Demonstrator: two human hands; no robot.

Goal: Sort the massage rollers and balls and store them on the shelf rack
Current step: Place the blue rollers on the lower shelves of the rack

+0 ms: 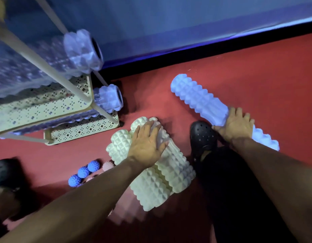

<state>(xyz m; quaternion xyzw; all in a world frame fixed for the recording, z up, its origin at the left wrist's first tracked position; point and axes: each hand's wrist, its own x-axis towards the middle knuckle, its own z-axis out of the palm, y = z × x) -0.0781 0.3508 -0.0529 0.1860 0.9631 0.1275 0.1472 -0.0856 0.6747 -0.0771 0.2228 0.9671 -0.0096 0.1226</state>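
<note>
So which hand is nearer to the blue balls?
Left. The left hand rests on the white rollers, just right of and above the blue balls. The right hand grips the blue roller, far to the right.

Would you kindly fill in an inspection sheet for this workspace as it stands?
Surface: red floor, rollers and balls lying on it.
Job's things: cream rollers in a pile; blue roller apart to their right; three blue balls and a pink ball to their left; two blue rollers already on the rack.
Clutter: nothing seen.
Grippers: left hand rests flat on the cream pile; right hand curled over the blue roller.
Cables: nothing seen.
Surroundings: blue wall behind; black clog between the rollers.
</note>
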